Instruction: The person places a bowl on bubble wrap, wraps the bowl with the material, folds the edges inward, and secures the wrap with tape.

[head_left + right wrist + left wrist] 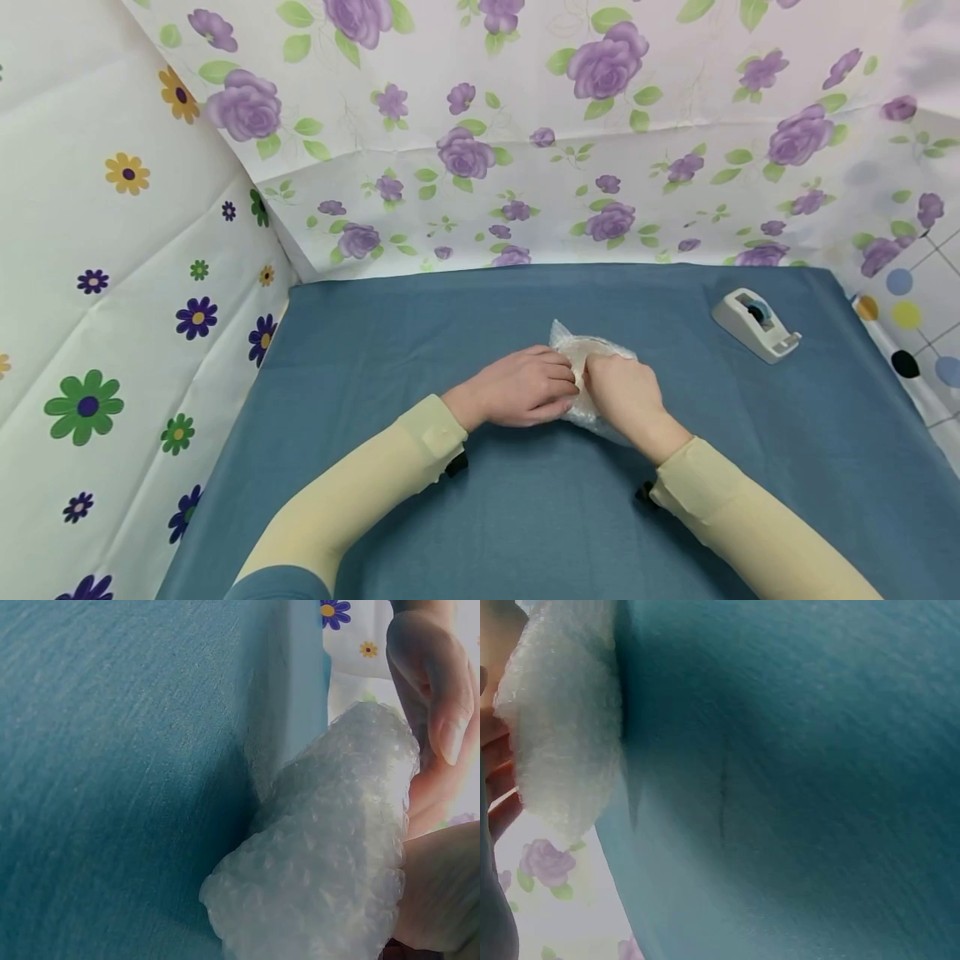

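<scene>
A bundle of clear bubble wrap (596, 423) lies on the blue cloth, with a pale beige surface showing at its top. My left hand (528, 387) reaches in from the left, and its gently bent fingers rest on the bundle's left side. In the right wrist view the left thumb (450, 739) hangs apart from the wrap (315, 847). From the right, my right hand (622, 396) grips the top of the wrap with curled fingers; the fingertips are hidden in the head view. The left wrist view shows the wrap's bulging side (566, 727) under the hands.
A white tape dispenser (757, 323) with a blue roll stands at the back right of the cloth-covered table (420, 333). Behind hangs a purple-flowered sheet (465, 150). Another sheet with coloured daisies (82, 408) rises on the left, and white dotted tiles (907, 312) border the right.
</scene>
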Demonstrator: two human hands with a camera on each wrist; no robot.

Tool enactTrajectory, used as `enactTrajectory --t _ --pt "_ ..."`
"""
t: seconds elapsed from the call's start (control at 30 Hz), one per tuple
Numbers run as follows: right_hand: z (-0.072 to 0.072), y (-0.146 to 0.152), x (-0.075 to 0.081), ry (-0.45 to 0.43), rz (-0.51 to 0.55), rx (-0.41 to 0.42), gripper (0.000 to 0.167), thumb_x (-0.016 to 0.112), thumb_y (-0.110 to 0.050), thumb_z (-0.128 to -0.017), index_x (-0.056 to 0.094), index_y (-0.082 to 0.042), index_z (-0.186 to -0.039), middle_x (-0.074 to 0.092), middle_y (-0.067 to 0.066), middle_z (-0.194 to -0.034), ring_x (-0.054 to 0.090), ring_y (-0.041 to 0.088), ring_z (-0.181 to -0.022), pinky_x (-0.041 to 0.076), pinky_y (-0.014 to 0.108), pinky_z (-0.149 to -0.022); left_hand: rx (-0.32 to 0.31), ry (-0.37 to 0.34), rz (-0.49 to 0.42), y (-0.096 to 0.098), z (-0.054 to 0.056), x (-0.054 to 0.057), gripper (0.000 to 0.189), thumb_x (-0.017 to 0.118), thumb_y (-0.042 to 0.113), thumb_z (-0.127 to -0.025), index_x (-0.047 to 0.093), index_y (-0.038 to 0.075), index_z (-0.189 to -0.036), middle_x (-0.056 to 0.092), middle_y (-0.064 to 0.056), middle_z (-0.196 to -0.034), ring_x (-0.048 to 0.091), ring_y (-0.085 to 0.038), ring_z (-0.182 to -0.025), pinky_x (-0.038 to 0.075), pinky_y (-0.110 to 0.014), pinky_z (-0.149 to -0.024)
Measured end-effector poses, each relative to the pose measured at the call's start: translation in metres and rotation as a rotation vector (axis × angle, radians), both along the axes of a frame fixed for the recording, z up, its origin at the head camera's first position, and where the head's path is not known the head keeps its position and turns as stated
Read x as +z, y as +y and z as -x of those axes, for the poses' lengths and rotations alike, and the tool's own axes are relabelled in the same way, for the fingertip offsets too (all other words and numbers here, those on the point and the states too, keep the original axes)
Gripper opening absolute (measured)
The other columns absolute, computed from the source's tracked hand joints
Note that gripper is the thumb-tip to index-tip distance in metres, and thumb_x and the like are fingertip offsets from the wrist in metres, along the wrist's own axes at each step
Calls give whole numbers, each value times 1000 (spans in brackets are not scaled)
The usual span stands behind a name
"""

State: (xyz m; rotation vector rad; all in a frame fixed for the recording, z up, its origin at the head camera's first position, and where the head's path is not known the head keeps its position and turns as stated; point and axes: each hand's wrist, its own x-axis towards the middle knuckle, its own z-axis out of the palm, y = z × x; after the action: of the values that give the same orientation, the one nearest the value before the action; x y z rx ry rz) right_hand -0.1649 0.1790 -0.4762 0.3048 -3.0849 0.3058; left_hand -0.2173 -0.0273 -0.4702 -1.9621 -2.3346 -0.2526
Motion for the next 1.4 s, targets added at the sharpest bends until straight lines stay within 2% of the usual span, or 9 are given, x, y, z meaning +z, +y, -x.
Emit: enactTrajectory --t 0.2,0.43,0.6,0.77,0.93,1.1,1.23,1.4 --pt "3 -1 0 -51 -12 -9 32 67 -9 -103 60 -12 -72 55 4 -61 56 25 -52 53 48 -47 53 -11 82 1 -2 0 34 55 37 -113 76 19 -133 73 3 -132 55 -22 -140 34 -41 -123" --pt "4 -4 3 -116 -28 -23 30 69 -8 -101 63 -12 -72 55 5 -61 56 23 -52 54 46 -48 102 -3 199 7 -3 3 39 57 50 -111 76 25 -135 73 7 -133 51 -20 -144 31 -42 -123" --pt "4 -7 7 -131 -35 -22 31 70 -9 -101 64 -14 -71 54 3 -59 55 22 -50 53 44 -47 128 -1 257 11 -4 6 40 56 52 -111 76 26 -135 73 9 -134 47 -20 -149 29 -42 -125" --pt "5 -7 10 -140 5 -25 26 68 -10 -102 66 -12 -77 54 3 -62 54 21 -52 49 41 -47 141 -6 281 13 -5 8 39 55 51 -112 78 28 -132 74 11 -130 45 -20 -150 30 -41 -124" --pt "-2 -1 12 -83 101 -5 18 66 -11 -104 72 -10 -87 57 1 -66 53 18 -53 46 37 -47 141 -11 278 13 -5 9 37 54 50 -112 78 28 -131 75 11 -128 44 -20 -152 30 -41 -124" --pt "-14 15 14 80 221 -20 17 68 -19 -106 78 -9 -98 66 2 -75 55 14 -55 47 35 -47 139 -32 270 13 -5 8 38 53 50 -113 78 28 -131 74 11 -129 43 -20 -152 28 -42 -125" --pt "-22 41 16 207 305 -81 22 68 -26 -107 81 -9 -107 74 6 -85 62 17 -63 51 40 -52 140 -47 269 13 -5 8 38 52 51 -113 77 28 -132 74 11 -130 42 -20 -153 27 -43 -126" --pt "-29 87 14 209 342 -210 31 64 -36 -109 81 -11 -116 78 8 -95 67 20 -70 51 44 -58 141 -58 277 12 -4 8 38 52 50 -113 76 29 -134 73 12 -132 41 -20 -154 26 -43 -126"
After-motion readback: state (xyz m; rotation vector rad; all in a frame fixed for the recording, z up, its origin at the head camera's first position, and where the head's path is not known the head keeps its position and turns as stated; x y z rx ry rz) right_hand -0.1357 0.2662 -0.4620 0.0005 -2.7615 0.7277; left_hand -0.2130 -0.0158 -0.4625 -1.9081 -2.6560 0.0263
